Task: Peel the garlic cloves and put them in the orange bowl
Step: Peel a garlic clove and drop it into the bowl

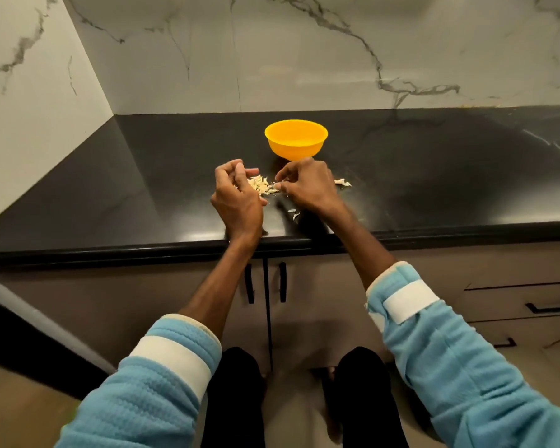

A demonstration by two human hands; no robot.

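On the black tabletop [110, 195], near its front edge: garlic pile [262, 185] between both hands. Right hand [307, 185] grip pinches a scrap at the pile's edge. Left hand [236, 195] grip curled inward; cannot tell whether it holds anything. Orange bowl [296, 149] upright just behind.

This is a home kitchen. A glossy black worktop [110, 195] runs into a corner under walls [272, 53] clad in white marble-look slabs with grey veins. Below its rounded front edge stand beige cupboard doors [320, 286] with slim black handles [282, 282], and to the right drawers [530, 299] with black pulls [552, 308]. On the worktop sit an orange bowl [296, 139] and a scatter of garlic scraps [262, 185].
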